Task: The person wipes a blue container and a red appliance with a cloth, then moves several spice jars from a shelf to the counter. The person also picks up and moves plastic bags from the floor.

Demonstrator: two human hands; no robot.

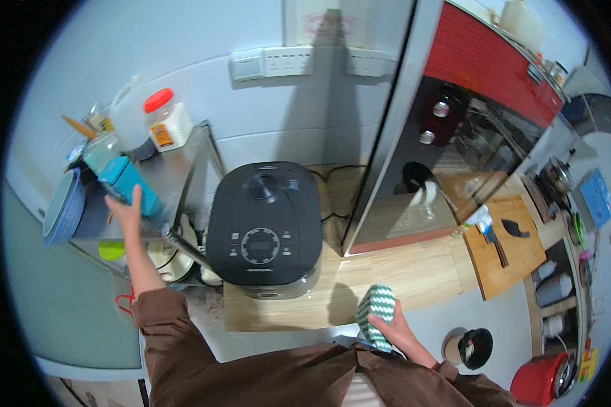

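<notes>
My left hand (pixel 128 216) is at a blue box (pixel 135 185) on the metal shelf (pixel 170 168) to the left. Its thumb and fingers are spread against the near side of the box; whether they grip it is unclear. In my right hand (pixel 394 328) is a folded green-and-white striped cloth (pixel 377 310), held in front of my body above the counter's front edge. A black-topped rice cooker (pixel 265 224) stands between my hands on the wood-patterned counter (pixel 402 274), its lid down.
A red-lidded jar (pixel 168 122), a plastic jug (pixel 130 114) and a blue basket (pixel 63 208) crowd the shelf. Right of the cooker rises a dark glossy cabinet (pixel 412 168). Farther right lies a cutting board (pixel 509 244) with a knife (pixel 496 246). A lined bin (pixel 473 348) stands on the floor.
</notes>
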